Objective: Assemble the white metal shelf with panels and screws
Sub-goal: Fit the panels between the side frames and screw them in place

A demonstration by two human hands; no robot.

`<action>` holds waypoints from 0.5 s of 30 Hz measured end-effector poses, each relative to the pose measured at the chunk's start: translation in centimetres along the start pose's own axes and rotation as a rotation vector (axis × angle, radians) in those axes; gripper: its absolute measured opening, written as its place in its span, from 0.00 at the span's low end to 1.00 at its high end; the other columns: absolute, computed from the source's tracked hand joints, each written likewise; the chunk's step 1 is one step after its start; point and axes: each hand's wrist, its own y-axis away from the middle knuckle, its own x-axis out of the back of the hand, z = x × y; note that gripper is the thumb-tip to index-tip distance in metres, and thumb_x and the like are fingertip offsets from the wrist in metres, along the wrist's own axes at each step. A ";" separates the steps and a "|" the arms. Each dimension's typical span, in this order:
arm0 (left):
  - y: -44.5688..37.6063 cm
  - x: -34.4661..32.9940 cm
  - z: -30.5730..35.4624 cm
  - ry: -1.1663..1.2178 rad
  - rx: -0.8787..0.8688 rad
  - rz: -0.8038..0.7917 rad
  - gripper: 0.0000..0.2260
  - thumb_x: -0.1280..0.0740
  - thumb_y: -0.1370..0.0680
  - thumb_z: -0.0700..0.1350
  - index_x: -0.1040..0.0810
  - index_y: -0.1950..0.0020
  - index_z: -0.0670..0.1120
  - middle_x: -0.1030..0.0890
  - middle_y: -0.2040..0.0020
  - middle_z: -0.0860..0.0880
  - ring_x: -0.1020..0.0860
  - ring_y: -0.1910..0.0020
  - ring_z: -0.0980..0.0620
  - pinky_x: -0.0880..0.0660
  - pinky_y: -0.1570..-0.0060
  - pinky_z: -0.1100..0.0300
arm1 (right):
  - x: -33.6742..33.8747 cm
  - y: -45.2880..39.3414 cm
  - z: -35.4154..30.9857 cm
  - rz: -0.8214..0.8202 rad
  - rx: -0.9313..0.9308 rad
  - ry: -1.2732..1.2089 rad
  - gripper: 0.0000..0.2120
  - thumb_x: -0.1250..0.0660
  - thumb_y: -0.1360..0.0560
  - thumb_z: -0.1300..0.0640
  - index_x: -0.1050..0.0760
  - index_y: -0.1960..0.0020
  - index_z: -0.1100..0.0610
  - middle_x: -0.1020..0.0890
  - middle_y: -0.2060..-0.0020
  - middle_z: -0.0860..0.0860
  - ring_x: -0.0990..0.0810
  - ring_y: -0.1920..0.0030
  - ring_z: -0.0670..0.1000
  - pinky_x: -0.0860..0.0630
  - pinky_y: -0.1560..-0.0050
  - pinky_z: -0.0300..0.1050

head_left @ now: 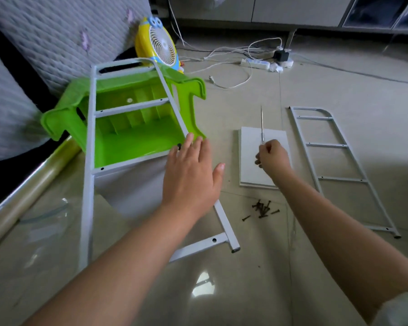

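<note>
Side frame in work: the white ladder-shaped side frame [91, 142] leans across an overturned green plastic stool [137, 128]; its long axis runs from your near left up and away toward the quilted cushion.
Left hand: your left hand [192, 170] is spread flat, fingers straight, resting on the frame's right rail just by a dark screw [179, 146] seated in the rail at the fingertips.
Right hand: your right hand [272, 157] is curled round the handle of a screwdriver [262, 124], whose shaft points away from you, over the white panel [250, 156].
Key relation: the seated screw lies to the left of your right hand, near but apart; the driver tip would have to swing leftward across the gap, in my judgement. The left hand is the nearer one and already steadies the rail.
Attached panel: a white panel [132, 184] appears to hang below the frame's middle rung; how firmly it is fixed cannot be told.
Loose parts: a heap of dark screws [260, 208] lies on the floor between your forearms, just near of the white panel; the second side frame [339, 165] lies flat on the floor to your right, long axis running away from you.
Containers: the stool's hollow underside faces you; nothing shows inside it.
Task state: judged early, one frame and one panel untouched.
</note>
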 end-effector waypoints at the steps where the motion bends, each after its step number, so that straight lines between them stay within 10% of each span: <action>1: 0.3 0.2 -0.3 -0.008 0.062 0.013 0.36 0.59 0.26 0.58 0.41 0.27 0.36 0.39 0.26 0.39 0.45 0.25 0.44 0.49 0.29 0.46 | -0.4 0.3 -1.6 -0.053 0.055 -0.053 0.05 0.47 0.20 0.60 0.35 0.52 0.60 0.25 0.56 0.58 0.25 0.61 0.52 0.28 0.59 0.45; 8: 1.1 0.1 -2.4 -0.010 0.335 -0.160 0.37 0.53 0.22 0.64 0.55 0.24 0.39 0.54 0.23 0.43 0.58 0.24 0.47 0.60 0.29 0.43 | -4.1 4.1 -8.6 -0.378 0.323 -0.180 0.13 0.46 0.20 0.62 0.37 0.62 0.52 0.23 0.53 0.53 0.26 0.52 0.50 0.27 0.60 0.39; 15: 0.3 1.0 -6.0 -0.108 0.224 0.015 0.18 0.42 0.21 0.39 0.36 0.31 0.41 0.27 0.39 0.43 0.29 0.40 0.43 0.33 0.46 0.53 | -4.3 5.3 -9.6 -0.416 0.379 -0.109 0.14 0.46 0.20 0.63 0.37 0.63 0.52 0.24 0.53 0.54 0.24 0.55 0.53 0.25 0.56 0.46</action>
